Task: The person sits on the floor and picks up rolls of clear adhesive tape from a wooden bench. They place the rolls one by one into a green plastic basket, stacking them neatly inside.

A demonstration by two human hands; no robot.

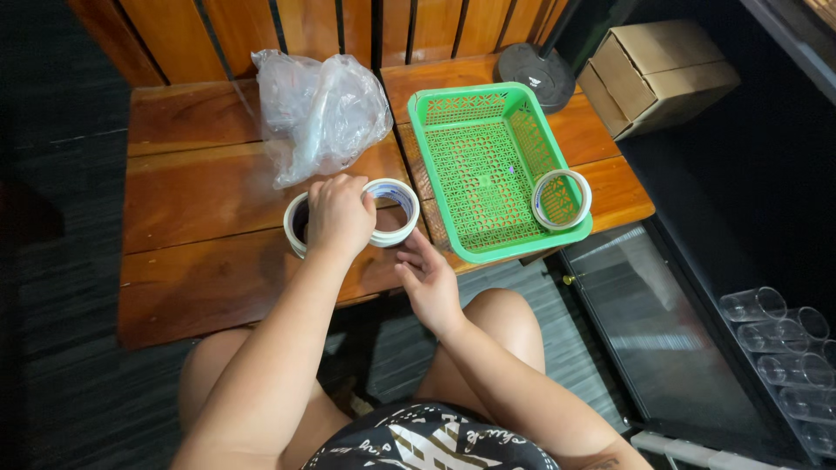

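Observed from the head view: the person sits at a slatted wooden counter of reddish, varnished boards.

Left hand: curled palm-down over two rolls of white tape, fingers closed on the top rim of the right tape roll while the palm covers part of the left tape roll. The two rolls lie flat and touching, which lets one hand steady both. Both are ring-shaped with hollow cores; the right one shows a thin blue edge line.

Right hand: loosely open, holding nothing, fingers pointing toward the right tape roll and just short of it, at the counter's near edge.

A third tape roll lies flat in the near right corner of the green plastic basket, a rectangular tray with perforated lattice floor and walls, set on the counter just beside the hands.

Behind the rolls sits a crumpled clear plastic bag, glossy and creased. A dark round base rests at the counter's far edge. A cardboard box stands off to the right, and clear plastic cups lie lower right.
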